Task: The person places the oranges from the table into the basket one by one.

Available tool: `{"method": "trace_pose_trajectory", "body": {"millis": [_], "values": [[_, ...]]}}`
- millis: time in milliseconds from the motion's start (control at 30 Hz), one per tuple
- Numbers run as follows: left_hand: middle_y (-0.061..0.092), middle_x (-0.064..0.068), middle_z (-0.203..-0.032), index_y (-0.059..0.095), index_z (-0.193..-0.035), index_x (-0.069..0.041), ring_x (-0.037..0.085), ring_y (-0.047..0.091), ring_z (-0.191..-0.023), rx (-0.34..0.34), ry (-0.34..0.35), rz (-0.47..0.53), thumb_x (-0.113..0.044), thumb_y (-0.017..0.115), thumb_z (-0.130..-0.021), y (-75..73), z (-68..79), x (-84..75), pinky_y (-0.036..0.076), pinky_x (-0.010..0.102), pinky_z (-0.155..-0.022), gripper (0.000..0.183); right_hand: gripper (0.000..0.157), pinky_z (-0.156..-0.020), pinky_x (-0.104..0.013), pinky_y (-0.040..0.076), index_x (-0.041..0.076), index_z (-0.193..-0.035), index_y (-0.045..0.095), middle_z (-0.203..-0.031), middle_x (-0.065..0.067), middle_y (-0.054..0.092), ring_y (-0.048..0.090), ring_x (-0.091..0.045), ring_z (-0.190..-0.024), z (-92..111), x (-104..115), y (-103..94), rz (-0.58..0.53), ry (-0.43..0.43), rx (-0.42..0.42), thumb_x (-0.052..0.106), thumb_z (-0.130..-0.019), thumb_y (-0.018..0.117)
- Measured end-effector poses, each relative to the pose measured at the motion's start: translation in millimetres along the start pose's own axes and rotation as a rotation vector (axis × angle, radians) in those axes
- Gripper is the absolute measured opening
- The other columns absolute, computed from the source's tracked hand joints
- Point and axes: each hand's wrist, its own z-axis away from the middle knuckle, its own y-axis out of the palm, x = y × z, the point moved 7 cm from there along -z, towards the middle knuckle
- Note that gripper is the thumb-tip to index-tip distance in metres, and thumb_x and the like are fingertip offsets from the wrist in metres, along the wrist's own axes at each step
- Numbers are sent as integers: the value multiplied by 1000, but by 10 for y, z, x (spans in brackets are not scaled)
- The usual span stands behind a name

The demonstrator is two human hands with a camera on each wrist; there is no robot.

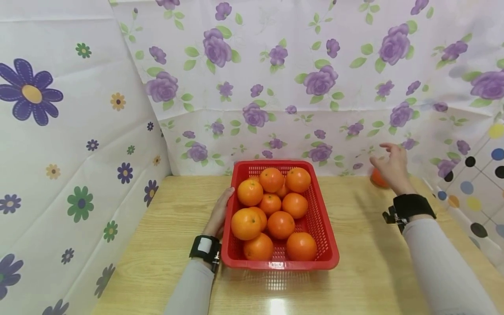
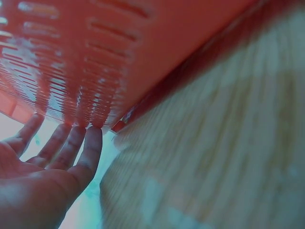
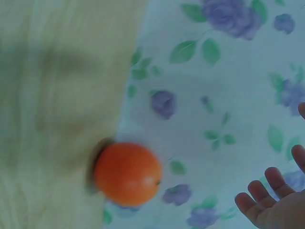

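Observation:
A red slotted plastic basket (image 1: 252,264) with several oranges (image 1: 281,225) in it stands in the middle of the table. My left hand (image 1: 218,215) lies along its left side; in the left wrist view the extended fingers (image 2: 92,150) touch the slotted wall. At the table's far right, one separate orange (image 3: 127,174) sits beside the flowered cloth. My right hand (image 1: 393,168) hovers over that orange, fingers loosely bent, holding nothing. In the head view the hand partly covers the orange; the right wrist view shows a gap between them.
A white cloth with purple roses (image 1: 256,114) hangs along the table's back edge. Another flowered sheet (image 1: 80,175) borders the left side, and a dotted sheet (image 1: 474,203) the right. Bare wooden tabletop (image 1: 173,218) shows on both sides of the basket.

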Motion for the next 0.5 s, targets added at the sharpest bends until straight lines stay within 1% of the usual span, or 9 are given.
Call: {"method": "trace_pose_trajectory", "body": {"millis": [67,167,333,500], "values": [[46,4,-156,41,-156,-24,24,46,-141,-2,4,5,-55,50,-106,1,-5,-3,38,47,-118,59,66,-110,-69,30,-8,-155,30,-151,-41,21,26,-57,-138,1,-175,-23,7,31,-3,24,-105,60],[48,4,-155,43,-155,-24,24,48,-139,-6,12,6,-55,51,-106,-2,-10,-7,39,46,-118,59,66,-110,-67,29,-10,-153,31,-149,-42,22,25,-58,-137,-11,-366,-49,33,45,-14,26,-105,59],[48,2,-154,44,-154,-27,23,48,-139,-1,2,4,-57,51,-105,-1,-3,5,39,46,-118,57,67,-110,-70,24,-13,-150,32,-152,-44,18,19,-62,-138,-35,-590,-60,100,61,5,29,-105,59],[48,1,-155,44,-155,-28,23,47,-140,-5,-7,3,-59,52,-104,-15,-2,23,39,46,-118,61,65,-106,-72,24,-10,-150,31,-150,-46,15,19,-66,-133,-73,-760,-38,142,73,35,24,-103,60]]}}
